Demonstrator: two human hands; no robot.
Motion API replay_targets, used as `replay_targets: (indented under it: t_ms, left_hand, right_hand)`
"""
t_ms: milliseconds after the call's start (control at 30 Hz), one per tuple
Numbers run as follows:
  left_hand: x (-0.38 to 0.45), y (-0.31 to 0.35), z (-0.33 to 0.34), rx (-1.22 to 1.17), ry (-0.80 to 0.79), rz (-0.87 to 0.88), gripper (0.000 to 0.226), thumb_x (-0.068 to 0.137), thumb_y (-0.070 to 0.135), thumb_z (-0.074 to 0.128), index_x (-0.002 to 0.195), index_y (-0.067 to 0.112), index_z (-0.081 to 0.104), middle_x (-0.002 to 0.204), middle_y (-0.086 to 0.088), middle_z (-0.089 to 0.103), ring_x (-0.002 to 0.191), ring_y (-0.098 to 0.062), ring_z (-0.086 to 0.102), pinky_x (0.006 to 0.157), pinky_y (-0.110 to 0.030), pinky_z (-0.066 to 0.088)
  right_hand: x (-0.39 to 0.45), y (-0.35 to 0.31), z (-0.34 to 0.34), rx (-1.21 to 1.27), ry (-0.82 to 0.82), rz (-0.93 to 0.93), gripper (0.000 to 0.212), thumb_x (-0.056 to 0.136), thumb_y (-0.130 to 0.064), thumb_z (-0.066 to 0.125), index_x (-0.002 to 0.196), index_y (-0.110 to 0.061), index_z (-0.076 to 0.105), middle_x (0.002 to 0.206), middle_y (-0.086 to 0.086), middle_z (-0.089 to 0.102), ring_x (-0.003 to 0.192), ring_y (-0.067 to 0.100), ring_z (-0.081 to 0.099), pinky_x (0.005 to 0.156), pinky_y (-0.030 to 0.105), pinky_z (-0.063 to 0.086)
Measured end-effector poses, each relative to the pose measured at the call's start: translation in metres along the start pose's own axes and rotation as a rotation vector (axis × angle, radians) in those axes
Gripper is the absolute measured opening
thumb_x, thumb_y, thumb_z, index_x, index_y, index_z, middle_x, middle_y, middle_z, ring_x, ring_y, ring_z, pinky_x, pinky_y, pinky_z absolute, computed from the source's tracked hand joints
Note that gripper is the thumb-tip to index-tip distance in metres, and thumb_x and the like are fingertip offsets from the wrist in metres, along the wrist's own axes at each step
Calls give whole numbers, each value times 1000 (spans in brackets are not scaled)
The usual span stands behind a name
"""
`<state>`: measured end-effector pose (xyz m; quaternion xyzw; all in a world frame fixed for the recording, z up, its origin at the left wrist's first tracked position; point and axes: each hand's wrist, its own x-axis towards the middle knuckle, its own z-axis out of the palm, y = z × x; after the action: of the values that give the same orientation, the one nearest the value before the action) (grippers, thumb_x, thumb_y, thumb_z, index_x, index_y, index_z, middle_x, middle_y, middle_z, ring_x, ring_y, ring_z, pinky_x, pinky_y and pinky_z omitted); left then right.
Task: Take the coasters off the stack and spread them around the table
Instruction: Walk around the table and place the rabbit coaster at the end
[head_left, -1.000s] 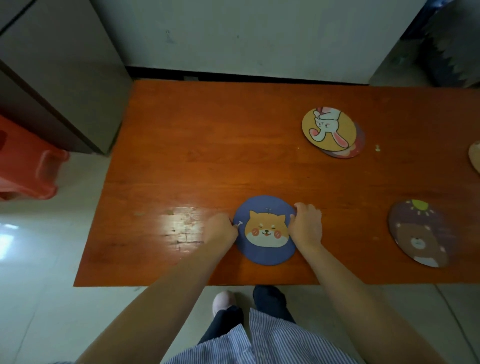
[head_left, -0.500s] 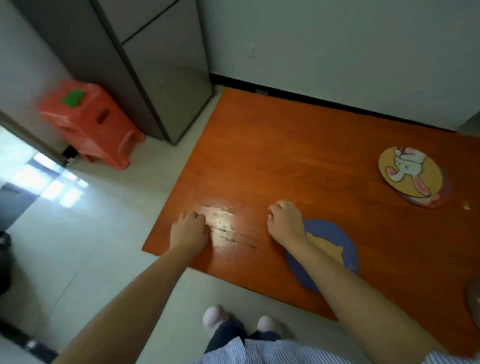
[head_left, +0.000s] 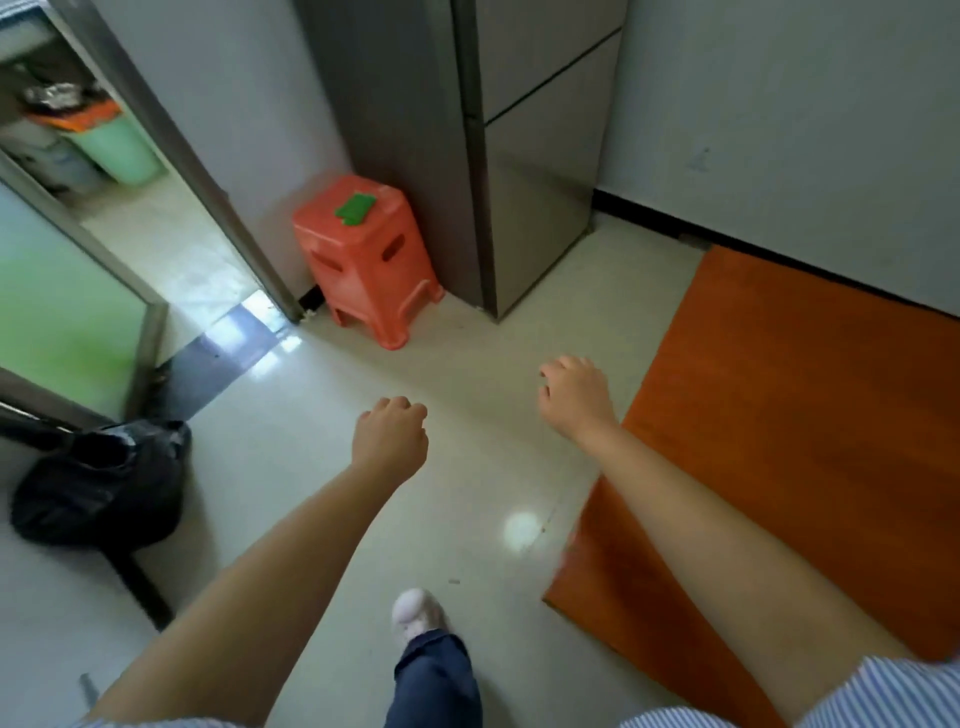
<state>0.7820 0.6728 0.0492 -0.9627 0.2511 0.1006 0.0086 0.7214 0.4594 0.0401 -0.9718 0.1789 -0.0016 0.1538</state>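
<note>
No coaster shows in the head view at this moment. Only the left end of the orange wooden table (head_left: 810, 415) is in sight, at the right. My left hand (head_left: 389, 436) hangs over the pale floor, left of the table, its fingers curled into a loose fist with nothing in it. My right hand (head_left: 574, 397) hovers just off the table's left edge, fingers bent and slightly apart, holding nothing.
A red plastic stool (head_left: 366, 254) with a green item on top stands by a grey cabinet (head_left: 519, 156). A black bag (head_left: 104, 483) lies on the floor at the left, near an open doorway (head_left: 119, 171). My foot (head_left: 415, 616) is on the tiles.
The view has swung far left, so the blue dog coaster and the others have left the frame. Both hands have come off the table and now hang over the floor.
</note>
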Motion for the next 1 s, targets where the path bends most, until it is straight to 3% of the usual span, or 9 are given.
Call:
replay_targets:
  t_ms: [200, 400, 667, 833, 1000]
  left_hand:
    - [95, -83, -38, 54, -36, 129, 30, 88, 17, 45, 115, 13, 58, 117, -9, 60, 112, -28, 49, 90, -37, 43]
    - [200, -89, -66, 91, -38, 229, 30, 88, 18, 46, 114, 13, 58, 119, -11, 58, 113, -31, 48, 89, -40, 44]
    - [335, 2, -101, 175, -32, 490, 32, 88, 16, 43, 115, 9, 58, 117, -16, 56, 114, -35, 46, 89, -43, 43]
    - [404, 88, -118, 213, -14, 681, 27, 87, 15, 44, 108, 4, 58, 115, -19, 57, 112, -36, 48, 88, -43, 44]
    - [449, 197, -116, 243, -38, 918, 32, 88, 15, 44, 116, 8, 58, 120, -18, 57, 114, -35, 50, 92, -40, 44]
  right_hand:
    - [100, -84, 8, 51, 1, 141, 28, 88, -16, 50, 112, -6, 60, 118, 18, 61, 113, 35, 53, 93, 41, 46]
    - [171, -81, 2, 38, 32, 241, 25, 87, -14, 51, 108, -5, 62, 114, 19, 61, 111, 36, 54, 90, 40, 46]
    - [255, 6, -36, 88, 115, 423, 32, 88, -14, 50, 116, -4, 61, 120, 20, 58, 115, 36, 51, 94, 39, 45]
    - [278, 73, -69, 91, 180, 582, 32, 88, -10, 49, 118, -4, 60, 121, 19, 59, 114, 36, 51, 95, 42, 45]
    - [263, 146, -91, 68, 251, 737, 31, 89, -10, 48, 116, -5, 61, 119, 16, 61, 109, 34, 55, 89, 42, 49]
